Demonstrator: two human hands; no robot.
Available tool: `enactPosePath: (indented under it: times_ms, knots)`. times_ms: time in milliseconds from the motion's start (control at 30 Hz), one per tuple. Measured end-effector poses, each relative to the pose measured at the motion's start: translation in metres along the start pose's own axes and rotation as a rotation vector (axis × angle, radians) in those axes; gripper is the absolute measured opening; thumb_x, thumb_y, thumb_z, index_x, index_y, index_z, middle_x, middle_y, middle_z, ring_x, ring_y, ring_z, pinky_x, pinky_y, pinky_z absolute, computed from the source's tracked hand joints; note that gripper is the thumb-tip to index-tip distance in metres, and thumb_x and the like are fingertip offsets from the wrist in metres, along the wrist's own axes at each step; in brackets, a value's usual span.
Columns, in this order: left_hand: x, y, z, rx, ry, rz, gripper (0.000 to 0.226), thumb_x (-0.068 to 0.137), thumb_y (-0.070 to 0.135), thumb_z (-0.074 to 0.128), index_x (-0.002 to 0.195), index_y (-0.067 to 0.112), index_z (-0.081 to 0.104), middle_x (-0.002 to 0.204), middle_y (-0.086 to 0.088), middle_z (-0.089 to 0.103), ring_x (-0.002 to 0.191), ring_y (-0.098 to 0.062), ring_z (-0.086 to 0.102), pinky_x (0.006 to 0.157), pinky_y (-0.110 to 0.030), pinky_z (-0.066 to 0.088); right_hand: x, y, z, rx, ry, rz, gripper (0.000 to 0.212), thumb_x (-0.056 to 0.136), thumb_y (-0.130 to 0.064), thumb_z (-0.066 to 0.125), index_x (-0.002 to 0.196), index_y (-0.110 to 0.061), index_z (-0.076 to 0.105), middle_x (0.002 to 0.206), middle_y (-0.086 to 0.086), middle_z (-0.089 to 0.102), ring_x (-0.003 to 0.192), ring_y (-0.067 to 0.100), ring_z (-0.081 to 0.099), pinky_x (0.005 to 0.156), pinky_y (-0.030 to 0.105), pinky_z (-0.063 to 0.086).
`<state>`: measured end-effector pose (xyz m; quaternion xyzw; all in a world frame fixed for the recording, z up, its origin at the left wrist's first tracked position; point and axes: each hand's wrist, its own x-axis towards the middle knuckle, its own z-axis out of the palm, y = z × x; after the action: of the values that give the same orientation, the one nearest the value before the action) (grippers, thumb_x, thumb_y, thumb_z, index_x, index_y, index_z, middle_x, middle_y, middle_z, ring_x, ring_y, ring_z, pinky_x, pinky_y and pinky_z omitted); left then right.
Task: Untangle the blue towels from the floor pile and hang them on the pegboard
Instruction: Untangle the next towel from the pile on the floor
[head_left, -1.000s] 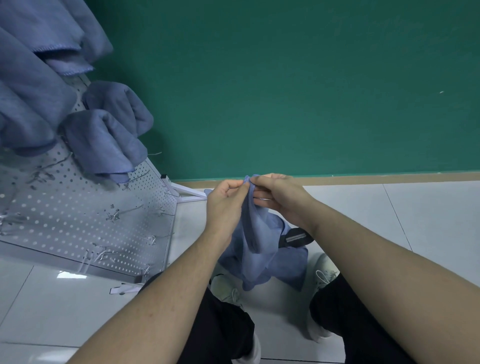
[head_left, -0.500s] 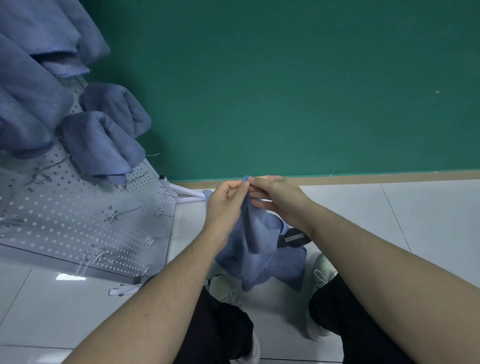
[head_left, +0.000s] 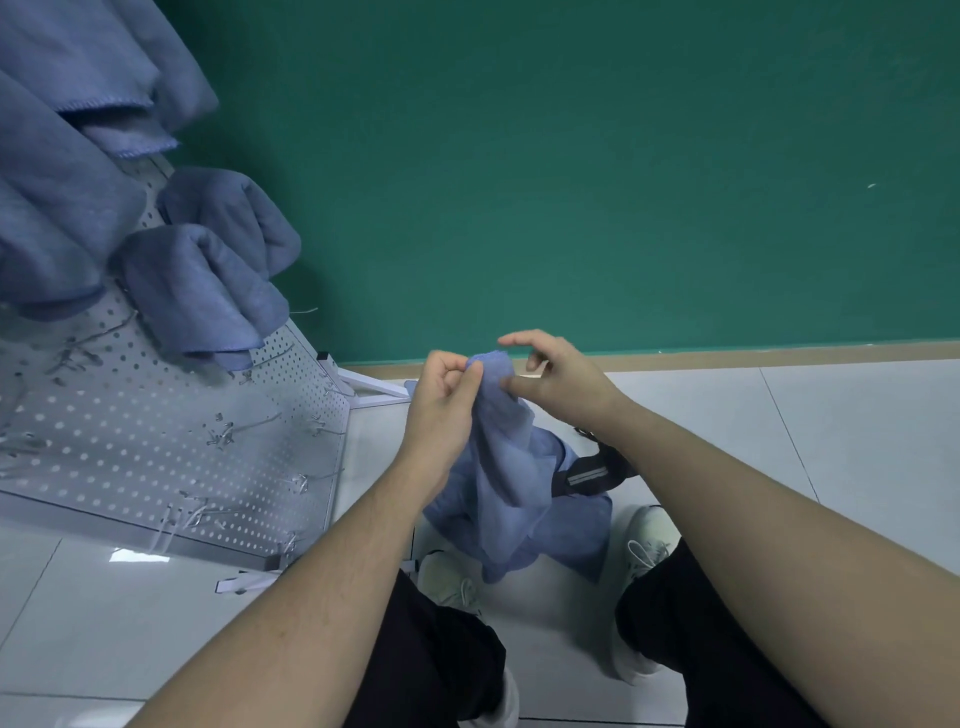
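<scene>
Since half a second ago, the right hand (head_left: 558, 376) has been loosened from the soft blue cloth towel (head_left: 501, 452): its fingers are now spread, the forefinger raised clear and the thumb resting against the towel's top fold. That fold is pinched between thumb and forefinger of the left hand (head_left: 441, 410), and the towel is seen hanging at the centre of view, down to the white tiled floor (head_left: 831, 441) between two pale shoes. At nine o'clock, a white perforated metal pegboard (head_left: 156, 441) is seen, with other blue towels (head_left: 208, 270) hung at ten o'clock.
</scene>
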<state>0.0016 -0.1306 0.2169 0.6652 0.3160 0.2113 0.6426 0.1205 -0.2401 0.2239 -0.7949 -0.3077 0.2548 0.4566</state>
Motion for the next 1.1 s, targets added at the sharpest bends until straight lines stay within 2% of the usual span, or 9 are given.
enactPosePath:
  times_ms: [67,133,267,367,533,733,833,967,1100]
  knots:
    - [-0.002,0.003,-0.002,0.004,-0.042,0.031,0.013,0.103,0.019,0.051,0.091,0.022,0.049,0.065,0.013,0.054,0.070,-0.009,0.045,0.071,-0.031,0.037,0.003,0.005,0.002,-0.131,0.042,-0.119,0.030,0.084,-0.025,0.079,0.107,-0.035,0.064,0.110,-0.001,0.053,0.106,0.013,0.046,0.099,0.025,0.034]
    - [-0.004,0.004,-0.003,-0.004,-0.060,0.068,0.011,0.105,0.019,0.050,0.095,0.023,0.049,0.074,0.000,0.056,0.074,-0.011,0.047,0.069,-0.027,0.038,0.004,0.006,0.004,-0.134,0.058,-0.234,0.028,0.081,-0.025,0.082,0.093,-0.034,0.058,0.114,-0.001,0.057,0.115,0.019,0.047,0.105,0.027,0.031]
    - [-0.008,0.012,-0.002,-0.062,0.013,0.099,0.010,0.105,0.019,0.049,0.095,0.023,0.050,0.065,0.007,0.051,0.063,-0.004,0.046,0.060,-0.016,0.038,-0.001,-0.001,0.000,-0.042,0.113,-0.225,0.032,0.080,-0.031,0.082,0.085,-0.024,0.052,0.093,0.000,0.064,0.091,0.018,0.058,0.083,0.030,0.045]
    - [-0.006,0.014,-0.006,-0.156,0.091,0.059,0.010,0.104,0.022,0.051,0.095,0.026,0.052,0.071,0.004,0.055,0.068,-0.007,0.050,0.064,-0.020,0.041,-0.007,-0.004,0.003,0.003,0.097,-0.214,0.028,0.082,-0.032,0.081,0.089,-0.030,0.053,0.083,-0.006,0.064,0.077,0.011,0.058,0.075,0.030,0.049]
    - [-0.001,0.015,-0.015,-0.283,0.164,0.021,0.008,0.103,0.023,0.054,0.095,0.025,0.055,0.084,0.003,0.056,0.079,-0.008,0.054,0.077,-0.026,0.044,-0.010,0.001,0.004,-0.046,0.100,-0.292,0.026,0.086,-0.027,0.078,0.082,-0.027,0.052,0.077,-0.015,0.058,0.070,0.006,0.049,0.067,0.024,0.041]
    - [-0.005,0.022,-0.023,-0.289,0.194,0.060,0.007,0.104,0.020,0.051,0.098,0.023,0.052,0.080,0.005,0.055,0.067,0.002,0.055,0.067,-0.015,0.045,-0.011,0.007,-0.009,-0.289,0.088,-0.278,0.037,0.093,-0.040,0.068,0.066,-0.018,0.054,0.065,-0.008,0.053,0.062,0.010,0.046,0.061,0.029,0.038]
    - [-0.009,0.025,-0.030,-0.180,0.167,0.092,0.009,0.104,0.019,0.051,0.097,0.023,0.051,0.078,0.004,0.055,0.067,-0.001,0.050,0.066,-0.018,0.042,-0.015,0.007,-0.022,-0.337,0.038,-0.257,0.040,0.095,-0.042,0.065,0.063,-0.024,0.049,0.062,-0.010,0.050,0.062,0.004,0.047,0.059,0.023,0.034]
    - [-0.008,0.040,-0.040,-0.033,0.111,0.220,0.015,0.103,0.010,0.051,0.093,0.020,0.050,0.075,0.004,0.051,0.064,0.003,0.046,0.064,-0.012,0.039,-0.018,-0.008,-0.046,-0.411,0.080,-0.372,0.040,0.095,-0.045,0.062,0.071,-0.017,0.048,0.075,-0.003,0.055,0.071,0.019,0.053,0.070,0.038,0.047]
    - [-0.008,0.063,-0.053,0.068,0.123,0.322,0.018,0.101,0.010,0.056,0.089,0.024,0.054,0.084,0.004,0.057,0.074,0.000,0.052,0.070,-0.013,0.043,-0.026,-0.041,-0.070,-0.406,0.121,-0.557,0.027,0.094,-0.041,0.063,0.079,-0.020,0.054,0.099,-0.005,0.064,0.086,0.017,0.059,0.079,0.034,0.052]
